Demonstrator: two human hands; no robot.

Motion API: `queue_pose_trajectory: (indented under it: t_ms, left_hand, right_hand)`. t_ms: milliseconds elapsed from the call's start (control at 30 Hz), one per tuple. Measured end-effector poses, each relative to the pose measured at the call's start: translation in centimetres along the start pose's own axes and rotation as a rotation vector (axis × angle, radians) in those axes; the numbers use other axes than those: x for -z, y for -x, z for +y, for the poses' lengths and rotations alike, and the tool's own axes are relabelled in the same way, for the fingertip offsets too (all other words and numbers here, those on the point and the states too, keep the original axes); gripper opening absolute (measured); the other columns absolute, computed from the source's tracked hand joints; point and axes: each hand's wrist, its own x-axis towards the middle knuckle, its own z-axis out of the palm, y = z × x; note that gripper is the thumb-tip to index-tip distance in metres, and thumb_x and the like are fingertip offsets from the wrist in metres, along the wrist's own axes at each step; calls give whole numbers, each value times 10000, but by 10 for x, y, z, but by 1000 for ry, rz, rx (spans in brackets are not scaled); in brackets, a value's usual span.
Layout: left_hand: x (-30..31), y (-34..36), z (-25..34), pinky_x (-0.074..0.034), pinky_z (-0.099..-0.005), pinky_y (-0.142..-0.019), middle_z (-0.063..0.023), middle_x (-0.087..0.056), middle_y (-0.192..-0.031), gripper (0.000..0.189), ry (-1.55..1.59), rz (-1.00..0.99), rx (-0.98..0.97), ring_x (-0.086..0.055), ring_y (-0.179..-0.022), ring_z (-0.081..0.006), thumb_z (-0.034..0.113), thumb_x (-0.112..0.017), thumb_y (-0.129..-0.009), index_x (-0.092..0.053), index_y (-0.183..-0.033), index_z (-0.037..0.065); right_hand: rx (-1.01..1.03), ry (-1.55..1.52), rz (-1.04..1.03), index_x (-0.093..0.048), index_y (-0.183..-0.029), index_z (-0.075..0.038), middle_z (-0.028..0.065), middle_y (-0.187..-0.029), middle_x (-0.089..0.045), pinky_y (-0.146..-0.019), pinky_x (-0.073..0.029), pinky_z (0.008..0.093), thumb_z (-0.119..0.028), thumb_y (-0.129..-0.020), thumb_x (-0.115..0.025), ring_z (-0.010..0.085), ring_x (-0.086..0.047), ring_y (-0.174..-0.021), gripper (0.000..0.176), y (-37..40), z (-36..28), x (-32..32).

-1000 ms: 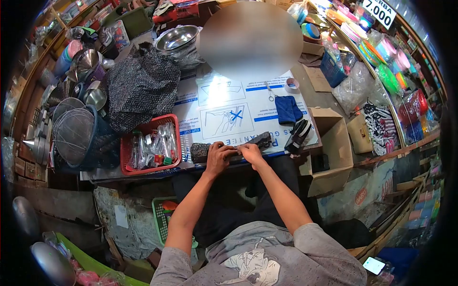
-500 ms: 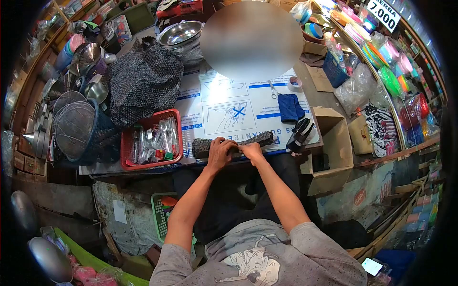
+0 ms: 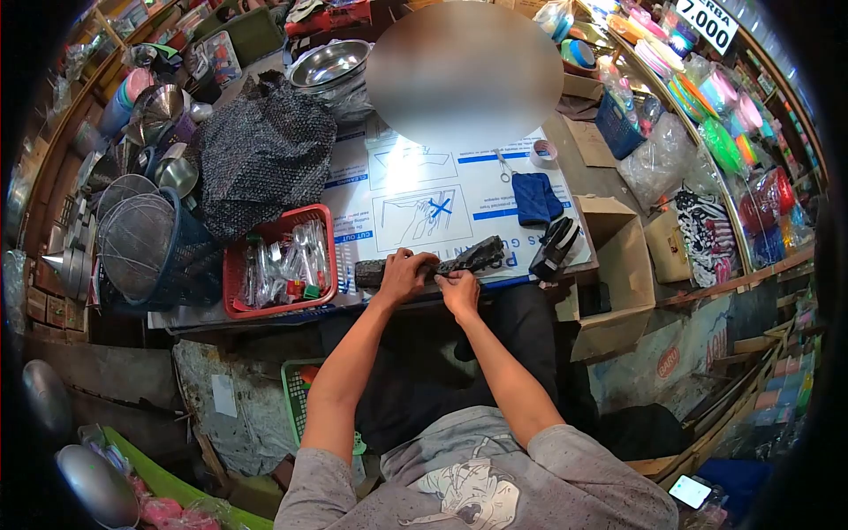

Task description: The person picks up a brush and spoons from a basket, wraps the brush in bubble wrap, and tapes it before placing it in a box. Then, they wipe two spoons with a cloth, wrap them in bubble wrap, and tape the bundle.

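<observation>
Fingers (image 3: 420, 263) of left hand (image 3: 402, 276) and right hand (image 3: 459, 288) tight around dark mesh roll (image 3: 481, 254)

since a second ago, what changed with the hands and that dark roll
The right hand drew back toward the body and seems to pinch the near edge of the dark roll, whose right end now angles up. The left hand stayed clamped on the roll. Red basket and blue cloth unchanged.

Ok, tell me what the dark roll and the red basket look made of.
The roll looks like dark woven mesh or coarse fabric, matte, judging by its speckled, grainy surface. The basket is probably moulded plastic, slightly glossy, given its uniform bright red and thin rim.
</observation>
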Motion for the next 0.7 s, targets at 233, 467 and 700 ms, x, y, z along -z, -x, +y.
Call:
queue_pose_trajectory:
  t_ms: [233, 467, 700]
  left_hand:
    - [0, -6, -13, -408, -450, -1008, 35, -790, -1137, 297, 27, -100, 57, -591, -1105, -271, 247, -725, -945, -810, -1226, 292]
    - [-4, 3, -8, -426, -459, -978, -3, -789, -1121, 425, 111, -34, 156, -602, -1077, -244, 454, -863, -840, -815, -1220, 270]
    - [33, 1, 32, -278, -443, -1132, 4, -778, -1187, 338, 268, 130, 31, -610, -1163, -219, 256, -868, -866, -812, -1197, 218]
  right_hand:
    - [124, 91, 20, -710, -949, -5, 160, -850, -771, -741, -552, 456, -392, -844, -896, 356, -748, -819, 442, -5, 2, 3]
    - [116, 11, -4, -679, -1050, -3, 151, -967, -762, -758, -543, 445, -337, -844, -904, 294, -737, -916, 453, -16, 29, -2]
    - [163, -755, -358, -623, -1284, -5, 91, -1222, -716, -909, -570, 313, -51, -866, -878, 173, -699, -1055, 492, -17, -21, 77]
